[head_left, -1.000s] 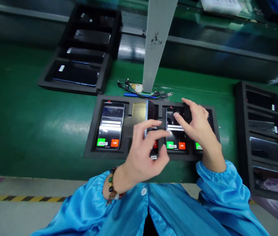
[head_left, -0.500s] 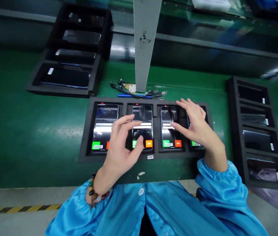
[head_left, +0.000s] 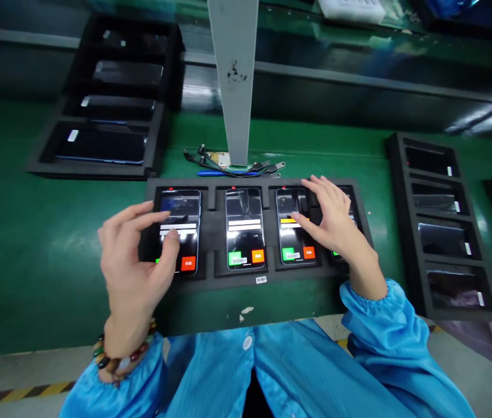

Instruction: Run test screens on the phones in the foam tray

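A black foam tray (head_left: pixel 211 232) lies in front of me with several lit phones in its slots. My left hand (head_left: pixel 135 264) hovers over the leftmost phone (head_left: pixel 180 223), fingers spread, thumb near its green button. My right hand (head_left: pixel 330 217) is open above the right end of the tray, its fingers over the third phone (head_left: pixel 291 223) and covering most of the fourth. The second phone (head_left: pixel 244 226) shows green and orange buttons and lies untouched. Neither hand holds anything.
A black tray of dark phones (head_left: pixel 106 122) sits at the back left, another (head_left: pixel 441 232) at the right. A grey post (head_left: pixel 234 75) rises behind the middle tray, with cables and a blue pen (head_left: pixel 228 168) at its foot. The bench top (head_left: pixel 32 232) is green.
My left hand set a phone down into the second slot, then moved left to the leftmost phone. My right hand stayed over the right phones. The view shifted left.
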The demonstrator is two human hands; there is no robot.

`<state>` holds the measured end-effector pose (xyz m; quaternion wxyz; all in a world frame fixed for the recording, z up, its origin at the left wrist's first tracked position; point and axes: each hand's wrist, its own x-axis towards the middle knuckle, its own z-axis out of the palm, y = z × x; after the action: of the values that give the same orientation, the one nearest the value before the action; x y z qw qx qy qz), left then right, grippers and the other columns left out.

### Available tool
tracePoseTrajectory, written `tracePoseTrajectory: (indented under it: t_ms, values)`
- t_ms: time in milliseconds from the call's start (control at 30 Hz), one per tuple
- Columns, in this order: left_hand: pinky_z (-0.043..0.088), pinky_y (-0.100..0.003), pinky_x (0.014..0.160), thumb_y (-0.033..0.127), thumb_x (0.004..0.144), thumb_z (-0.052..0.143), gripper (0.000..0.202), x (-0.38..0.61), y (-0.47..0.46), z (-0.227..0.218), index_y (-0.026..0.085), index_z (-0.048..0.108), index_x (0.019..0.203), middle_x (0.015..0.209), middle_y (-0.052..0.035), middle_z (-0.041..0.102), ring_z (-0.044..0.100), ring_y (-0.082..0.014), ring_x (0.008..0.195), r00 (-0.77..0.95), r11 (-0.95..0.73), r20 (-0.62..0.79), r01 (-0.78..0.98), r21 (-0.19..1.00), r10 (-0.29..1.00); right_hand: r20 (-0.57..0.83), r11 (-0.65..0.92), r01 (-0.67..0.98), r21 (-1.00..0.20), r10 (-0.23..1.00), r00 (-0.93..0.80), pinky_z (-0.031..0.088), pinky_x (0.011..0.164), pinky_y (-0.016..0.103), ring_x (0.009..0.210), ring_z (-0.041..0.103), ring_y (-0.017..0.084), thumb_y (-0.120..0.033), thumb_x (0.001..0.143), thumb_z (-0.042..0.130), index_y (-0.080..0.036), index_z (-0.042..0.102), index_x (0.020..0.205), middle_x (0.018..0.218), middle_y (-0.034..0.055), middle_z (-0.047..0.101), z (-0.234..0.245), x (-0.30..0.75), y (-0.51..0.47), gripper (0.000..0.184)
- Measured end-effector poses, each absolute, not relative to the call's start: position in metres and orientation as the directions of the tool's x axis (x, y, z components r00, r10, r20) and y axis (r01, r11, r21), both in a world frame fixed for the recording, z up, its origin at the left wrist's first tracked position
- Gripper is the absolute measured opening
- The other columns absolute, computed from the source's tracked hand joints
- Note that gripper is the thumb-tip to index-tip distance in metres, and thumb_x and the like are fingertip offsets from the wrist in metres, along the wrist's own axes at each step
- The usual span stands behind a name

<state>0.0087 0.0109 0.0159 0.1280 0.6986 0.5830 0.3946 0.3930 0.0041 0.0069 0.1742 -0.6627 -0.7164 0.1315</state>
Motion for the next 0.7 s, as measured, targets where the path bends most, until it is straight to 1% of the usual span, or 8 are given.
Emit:
tracePoseTrajectory:
  t_ms: [100,267,333,400,467,533,600,700]
  values:
    - [0.043,-0.069,0.130,0.036,0.099,0.078,0.031,0.003,0.015,0.014,0.032,0.075,0.129,0.146,-0.0062,0.071,0.062,-0.0389,0.145,-0.018,-0.275,0.413,0.718,0.639,0.911,0.063,0.073,0.883,-0.463,0.997,-0.050,0.027,0.137,0.070,0.172,0.037,0.040,-0.065,0.106,0.063,-0.031,0.045,0.169,0.178,0.0164,0.049,0.011,0.397,0.004,0.073]
    - [0.042,-0.070,0.129,0.040,0.097,0.079,0.034,-0.014,0.025,0.008,0.026,0.076,0.128,0.143,-0.0115,0.071,0.062,-0.0419,0.144,-0.043,-0.242,0.409,0.749,0.617,0.912,0.019,0.075,0.882,-0.465,0.997,-0.075,0.027,0.137,0.072,0.173,0.034,0.040,-0.066,0.105,0.063,-0.031,0.044,0.169,0.181,0.0179,0.045,0.013,0.393,0.007,0.076]
    - [0.045,-0.069,0.127,0.040,0.097,0.080,0.038,-0.020,0.028,0.002,0.024,0.076,0.130,0.142,-0.0128,0.071,0.061,-0.0421,0.145,-0.067,-0.217,0.397,0.749,0.626,0.915,0.027,0.065,0.898,-0.435,0.998,-0.059,0.027,0.137,0.072,0.173,0.033,0.042,-0.068,0.105,0.063,-0.028,0.042,0.171,0.181,0.0206,0.044,0.010,0.381,0.011,0.080]
    - [0.049,-0.067,0.125,0.038,0.096,0.081,0.042,-0.024,0.030,-0.004,0.024,0.075,0.135,0.145,-0.0133,0.070,0.059,-0.0408,0.148,-0.068,-0.199,0.365,0.739,0.644,0.928,0.035,0.051,0.925,-0.375,0.999,-0.041,0.027,0.136,0.074,0.174,0.029,0.047,-0.070,0.102,0.065,-0.023,0.041,0.171,0.182,0.0247,0.040,0.005,0.366,0.015,0.087]
    - [0.051,-0.065,0.125,0.038,0.095,0.083,0.047,-0.026,0.032,-0.010,0.024,0.073,0.139,0.150,-0.0140,0.067,0.058,-0.0398,0.150,-0.052,-0.191,0.337,0.739,0.646,0.940,0.037,0.042,0.948,-0.316,0.999,-0.032,0.028,0.134,0.077,0.174,0.026,0.052,-0.066,0.100,0.068,-0.020,0.040,0.171,0.183,0.0276,0.036,-0.001,0.354,0.019,0.090]
    - [0.052,-0.064,0.124,0.040,0.096,0.082,0.048,-0.026,0.032,-0.013,0.023,0.073,0.140,0.152,-0.0159,0.065,0.057,-0.0394,0.152,-0.043,-0.185,0.330,0.757,0.626,0.943,0.048,0.041,0.951,-0.308,0.998,-0.028,0.028,0.133,0.079,0.173,0.026,0.054,-0.058,0.098,0.069,-0.020,0.041,0.171,0.183,0.0275,0.035,-0.003,0.352,0.021,0.087]
    - [0.055,-0.062,0.121,0.043,0.099,0.076,0.046,-0.026,0.032,-0.015,0.020,0.073,0.140,0.151,-0.0183,0.066,0.058,-0.0386,0.152,-0.050,-0.175,0.335,0.777,0.605,0.941,0.051,0.054,0.926,-0.373,0.998,-0.038,0.028,0.133,0.079,0.173,0.029,0.051,-0.052,0.098,0.068,-0.023,0.041,0.171,0.180,0.0237,0.043,0.001,0.361,0.022,0.083]
    - [0.058,-0.059,0.116,0.046,0.102,0.070,0.047,-0.027,0.031,-0.015,0.019,0.072,0.139,0.150,-0.0200,0.066,0.059,-0.0366,0.151,-0.046,-0.161,0.316,0.786,0.597,0.948,0.017,0.090,0.833,-0.545,0.995,-0.096,0.031,0.136,0.074,0.170,0.039,0.044,-0.050,0.102,0.065,-0.032,0.041,0.171,0.174,0.0136,0.054,0.014,0.388,0.019,0.075]
